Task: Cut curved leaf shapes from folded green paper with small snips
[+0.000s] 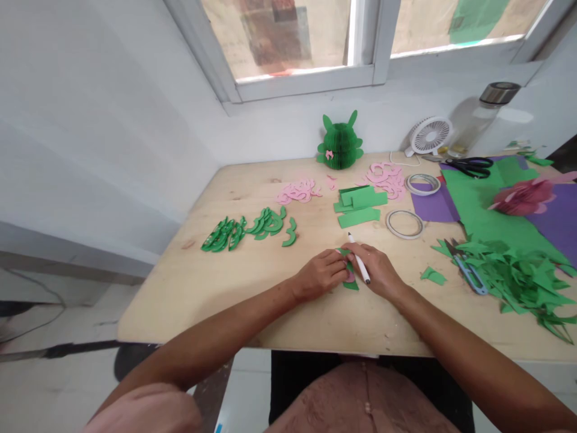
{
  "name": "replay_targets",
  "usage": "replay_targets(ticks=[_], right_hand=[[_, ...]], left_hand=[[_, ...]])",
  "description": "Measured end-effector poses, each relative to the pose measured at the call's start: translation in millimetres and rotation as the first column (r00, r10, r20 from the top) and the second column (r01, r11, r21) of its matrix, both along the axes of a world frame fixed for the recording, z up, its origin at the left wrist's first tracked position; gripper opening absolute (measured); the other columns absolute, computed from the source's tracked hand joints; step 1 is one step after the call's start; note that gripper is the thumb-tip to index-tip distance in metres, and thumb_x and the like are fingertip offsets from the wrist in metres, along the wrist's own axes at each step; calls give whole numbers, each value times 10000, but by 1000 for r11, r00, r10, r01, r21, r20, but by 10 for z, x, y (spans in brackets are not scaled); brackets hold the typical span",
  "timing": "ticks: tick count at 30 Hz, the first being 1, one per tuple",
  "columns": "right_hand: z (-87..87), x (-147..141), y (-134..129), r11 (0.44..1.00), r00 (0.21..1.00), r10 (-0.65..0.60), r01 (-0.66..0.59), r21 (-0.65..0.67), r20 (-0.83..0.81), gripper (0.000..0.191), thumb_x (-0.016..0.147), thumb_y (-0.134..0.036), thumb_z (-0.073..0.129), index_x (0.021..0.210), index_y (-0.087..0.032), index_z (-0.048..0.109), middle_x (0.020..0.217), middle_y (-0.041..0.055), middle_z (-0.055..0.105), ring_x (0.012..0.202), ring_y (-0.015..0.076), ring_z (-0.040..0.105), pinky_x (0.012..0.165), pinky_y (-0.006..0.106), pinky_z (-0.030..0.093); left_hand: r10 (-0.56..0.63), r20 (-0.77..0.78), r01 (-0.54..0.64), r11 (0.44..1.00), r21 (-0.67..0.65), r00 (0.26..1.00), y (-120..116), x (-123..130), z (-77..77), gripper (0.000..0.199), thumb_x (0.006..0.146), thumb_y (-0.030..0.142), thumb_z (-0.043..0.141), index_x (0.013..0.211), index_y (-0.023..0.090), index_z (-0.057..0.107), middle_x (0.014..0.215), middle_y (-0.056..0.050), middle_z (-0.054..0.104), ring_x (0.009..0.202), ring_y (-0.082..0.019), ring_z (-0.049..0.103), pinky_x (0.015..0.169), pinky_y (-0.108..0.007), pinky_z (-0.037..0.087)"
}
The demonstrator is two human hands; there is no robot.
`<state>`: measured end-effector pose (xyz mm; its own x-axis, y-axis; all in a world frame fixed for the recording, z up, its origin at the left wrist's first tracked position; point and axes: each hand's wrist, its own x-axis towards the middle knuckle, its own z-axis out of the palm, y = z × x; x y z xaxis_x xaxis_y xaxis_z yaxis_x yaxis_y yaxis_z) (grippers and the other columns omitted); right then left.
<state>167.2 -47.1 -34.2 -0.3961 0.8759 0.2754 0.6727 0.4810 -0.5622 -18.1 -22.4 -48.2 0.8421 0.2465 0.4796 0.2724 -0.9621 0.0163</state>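
Note:
My left hand (321, 273) is closed, its fingers pressing on a small piece of green paper (351, 285) at the table's front. A pink paper shape (350, 276) lies on that green piece, partly covered by my fingers. In my right hand (377, 268) is a white marker (362, 269) with a dark tip, slanting away from me between the fingers. The right fingertips also touch the green piece's far end. Beyond my hands lies a stack of green paper strips (360, 198). Curved green cutouts (269, 222) are off to the left.
Pink cutouts (298, 191) lie toward the back, near a green honeycomb paper figure (340, 147). Tape rolls (388, 224), black scissors (471, 165), blue-handled snips (471, 273) and green scraps (518, 270) are on the right. A small fan (430, 135) and glass bottle (478, 126) stand behind.

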Motion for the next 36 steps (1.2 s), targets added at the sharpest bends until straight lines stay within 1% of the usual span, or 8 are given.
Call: replay_targets(ticks=[5, 9, 15, 19, 23, 30, 36], right_hand=[[-40, 0, 8, 1000, 1000, -27, 27, -9, 4, 267, 905, -223, 414, 1121, -200, 569, 927, 91, 679, 840, 214, 622, 738, 320, 469], [-70, -3, 13, 1000, 1000, -24, 24, 6, -12, 256, 903, -228, 424, 1112, -198, 569, 953, 92, 680, 855, 216, 628, 751, 326, 475], [-22, 0, 2, 999, 1000, -2, 2, 51, 1, 265, 903, -213, 419, 1114, -214, 579, 965, 84, 683, 867, 218, 631, 757, 329, 482], [7, -2, -4, 997, 999, 5, -7, 72, 32, 271, 895, -220, 422, 1101, -200, 597, 962, 88, 682, 881, 234, 633, 769, 341, 486], [-12, -2, -1, 997, 999, -11, 8, 78, 34, 270, 881, -212, 448, 1099, -202, 606, 952, 82, 683, 902, 233, 631, 771, 325, 489], [-49, -2, 4, 996, 998, -36, 31, 88, 53, 286, 886, -210, 446, 1122, -222, 607, 889, 69, 694, 844, 222, 634, 743, 325, 494], [-55, -7, 1, 992, 995, -43, 31, 126, 95, 275, 884, -231, 448, 1091, -219, 628, 928, 70, 693, 851, 228, 629, 761, 334, 490]], left_hand=[[6, -78, -4, 1000, 19, 997, -63, -54, 80, 171, 918, 218, 409, 892, 160, 568, 893, -80, 646, 932, -159, 572, 830, -339, 459], [53, -142, -51, 999, 17, 988, -153, -125, 114, 198, 912, 154, 382, 979, 148, 568, 990, -103, 648, 984, -180, 558, 817, -338, 451], [165, -99, -173, 982, -75, 981, -293, -169, 59, 268, 881, 120, 387, 1095, 136, 546, 1147, -88, 621, 1040, -202, 521, 870, -370, 413], [215, -82, -225, 965, -133, 973, -354, -167, 27, 288, 844, 112, 393, 1074, 146, 563, 1237, -92, 576, 1082, -217, 496, 898, -393, 392], [224, -71, -233, 960, -157, 972, -367, -169, 18, 288, 824, 134, 424, 1073, 151, 568, 1230, -95, 581, 1088, -222, 494, 892, -401, 395], [231, -47, -236, 957, -168, 972, -361, -173, 0, 265, 831, 136, 433, 1050, 152, 580, 1213, -96, 593, 1072, -218, 505, 895, -395, 399], [238, -15, -237, 955, -181, 971, -360, -174, -20, 293, 828, 105, 420, 1070, 156, 578, 1199, -87, 604, 1091, -212, 504, 903, -397, 403]])
